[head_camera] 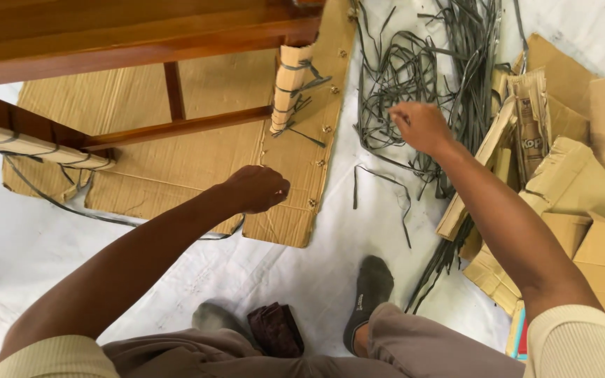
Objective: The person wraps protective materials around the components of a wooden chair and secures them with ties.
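Two arms reaching out, cardboard scraps [582, 182] heaped right, wooden frame [141, 42] over cardboard sheet [176, 168], right hand [421, 127] pinching a strap from the straps [414, 70], left hand [257, 189] curled shut at the sheet's edge.

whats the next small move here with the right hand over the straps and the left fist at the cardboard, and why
Probably pull the right hand back, drawing one strip free of the grey strap pile. Its fingers are pinched at the pile's edge, though I cannot tell if a strip is caught. The left hand is closed at the stapled cardboard sheet, and the wrapped chair leg already carries strap bands.
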